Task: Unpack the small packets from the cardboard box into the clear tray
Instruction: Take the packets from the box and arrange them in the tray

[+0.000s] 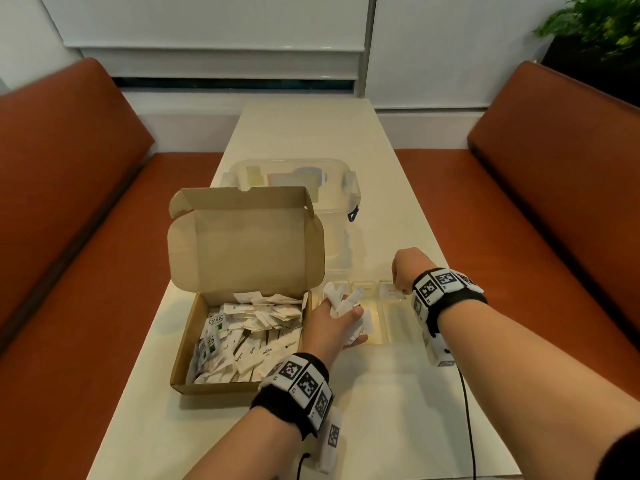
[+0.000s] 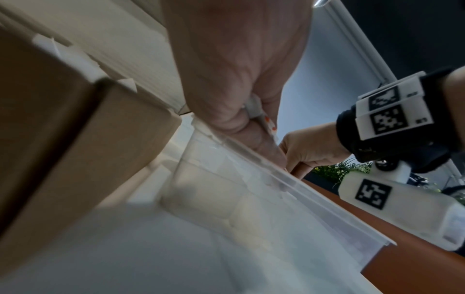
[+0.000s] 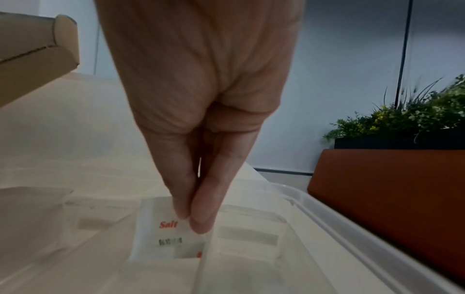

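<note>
While lit from overhead:
Salt packet (image 3: 168, 236): stood in a far compartment of the clear tray (image 1: 393, 323), pinched at its top edge.
Right hand (image 1: 403, 268): fingers (image 3: 201, 208) together on the salt packet.
Left hand (image 1: 329, 329): over the tray's left part, fingers curled round a bunch of white packets (image 1: 341, 299).
Cardboard box (image 1: 188, 348): lid raised, just left of the tray, many packets inside.
Lidded plastic tub (image 1: 343, 188): behind the box.
Bench (image 1: 398, 410): pale, carried everything.
</note>
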Available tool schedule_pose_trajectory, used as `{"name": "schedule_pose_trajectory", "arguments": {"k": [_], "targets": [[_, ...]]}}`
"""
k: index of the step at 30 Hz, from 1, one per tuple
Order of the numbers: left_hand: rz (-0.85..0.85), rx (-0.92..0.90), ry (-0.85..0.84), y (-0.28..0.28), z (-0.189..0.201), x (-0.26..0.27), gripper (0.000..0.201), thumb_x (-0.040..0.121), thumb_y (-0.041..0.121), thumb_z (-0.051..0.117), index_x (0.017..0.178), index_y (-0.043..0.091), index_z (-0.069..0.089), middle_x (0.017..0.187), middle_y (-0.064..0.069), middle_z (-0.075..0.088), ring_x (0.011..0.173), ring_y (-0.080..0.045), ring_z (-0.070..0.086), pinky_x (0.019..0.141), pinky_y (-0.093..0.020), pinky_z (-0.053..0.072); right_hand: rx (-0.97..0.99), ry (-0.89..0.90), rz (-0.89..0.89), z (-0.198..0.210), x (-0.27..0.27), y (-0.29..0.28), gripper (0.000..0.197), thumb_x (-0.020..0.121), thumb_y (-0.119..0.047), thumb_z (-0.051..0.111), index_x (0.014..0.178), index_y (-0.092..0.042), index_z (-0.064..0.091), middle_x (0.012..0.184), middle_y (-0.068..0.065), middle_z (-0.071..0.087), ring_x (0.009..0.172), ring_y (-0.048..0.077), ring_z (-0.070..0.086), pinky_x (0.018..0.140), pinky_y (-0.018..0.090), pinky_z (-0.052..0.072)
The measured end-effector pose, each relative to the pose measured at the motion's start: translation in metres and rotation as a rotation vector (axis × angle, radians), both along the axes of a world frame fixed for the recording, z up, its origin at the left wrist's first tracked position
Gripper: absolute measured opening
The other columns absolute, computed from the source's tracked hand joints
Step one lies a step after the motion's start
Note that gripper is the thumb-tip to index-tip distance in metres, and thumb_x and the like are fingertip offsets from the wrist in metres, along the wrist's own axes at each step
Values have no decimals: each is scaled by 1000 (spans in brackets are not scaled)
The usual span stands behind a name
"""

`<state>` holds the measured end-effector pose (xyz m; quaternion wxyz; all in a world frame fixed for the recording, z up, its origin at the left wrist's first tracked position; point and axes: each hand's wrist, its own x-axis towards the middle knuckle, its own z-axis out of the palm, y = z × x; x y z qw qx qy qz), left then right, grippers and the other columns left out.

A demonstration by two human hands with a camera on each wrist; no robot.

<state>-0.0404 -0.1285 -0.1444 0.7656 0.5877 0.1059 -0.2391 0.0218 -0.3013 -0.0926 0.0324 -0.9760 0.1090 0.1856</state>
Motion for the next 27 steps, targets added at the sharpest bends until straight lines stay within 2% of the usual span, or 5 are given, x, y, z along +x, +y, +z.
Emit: {"name": "schedule_pose_trajectory", "arguments": {"k": [8, 12, 16, 22, 27], "targets": [[-22, 7, -7, 1, 0, 1, 30, 87, 6, 66, 103, 29, 55, 103, 1, 62, 99, -25, 61, 71, -39, 60, -29, 26, 44, -11, 2, 4, 22, 90, 1, 51, 106, 3, 66, 111, 17, 67, 102, 29, 64, 80, 28, 48], [-28, 15, -9, 2, -1, 0, 33, 88, 7, 66, 112, 26, 55, 113, -3, 61, 106, -26, 60, 72, -40, 60, -70, 17, 57, -12, 4, 4, 13, 88, 2, 52, 77, -1, 58, 110, 17, 66, 88, 27, 60, 75, 26, 45], [-26, 10, 3, 2, -2, 1, 35, 87, 7, 67, 113, 26, 55, 111, -1, 61, 107, -26, 60, 71, -40, 60, -84, 4, 35, -16, 4, 2, 19, 91, -1, 50, 104, 2, 63, 112, 16, 65, 103, 28, 63, 77, 26, 46], [-30, 26, -1, 2, -6, 2, 35, 86, 8, 68, 112, 29, 55, 117, -3, 60, 106, -26, 60, 69, -38, 60, -41, -7, -13, -17, 4, 1, 21, 91, -2, 51, 106, 1, 65, 110, 16, 66, 102, 28, 64, 76, 27, 48], [-7, 33, -8, 0, -8, 2, 30, 86, 9, 68, 102, 32, 57, 106, 0, 63, 100, -24, 62, 68, -38, 60, -4, -12, -18, -18, 1, -2, 23, 92, -4, 51, 108, 0, 66, 111, 15, 66, 102, 28, 64, 83, 29, 50]]}}
